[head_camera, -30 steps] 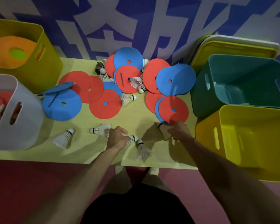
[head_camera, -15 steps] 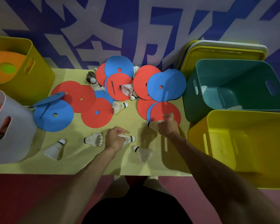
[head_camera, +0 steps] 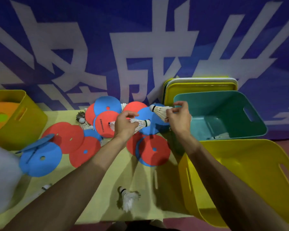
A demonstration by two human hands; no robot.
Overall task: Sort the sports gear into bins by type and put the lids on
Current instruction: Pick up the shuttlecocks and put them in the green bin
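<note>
The left hand (head_camera: 125, 126) hangs above the heap of discs with its fingers curled round the skirt of a white feathered shuttlecock (head_camera: 141, 124). The dark-banded cork tip points right, out past the knuckles. A tuft of white feather shows on the hand's other side, and whether it belongs to the same piece cannot be told. The right hand (head_camera: 178, 118) pinches the feather end of a second white shuttlecock (head_camera: 159, 111) between thumb and bent fingertips, with the cork pointing left. This one is held just beside the near-left rim of the deep teal plastic bin (head_camera: 250, 104), and the two corks are close together over a blue disc. A few white shuttlecocks (head_camera: 221, 136) lie on the teal bin's floor. A stack of yellow and white lids (head_camera: 200, 86) leans against the wall behind it, and a bright yellow plastic bin (head_camera: 250, 165) stands in front of it. At far left an olive-yellow bin (head_camera: 28, 114) holds an orange disc with a green centre (head_camera: 0, 115), and a pale grey bin (head_camera: 2, 179) stands nearer, its contents out of sight. Flat red and blue foam discs (head_camera: 83, 152) overlap across the yellow-green tabletop (head_camera: 103, 194). A loose white shuttlecock (head_camera: 128, 196) lies on the tabletop near its front edge, well apart from both hands. Another small shuttlecock (head_camera: 46, 187) shows beside the left forearm.
</note>
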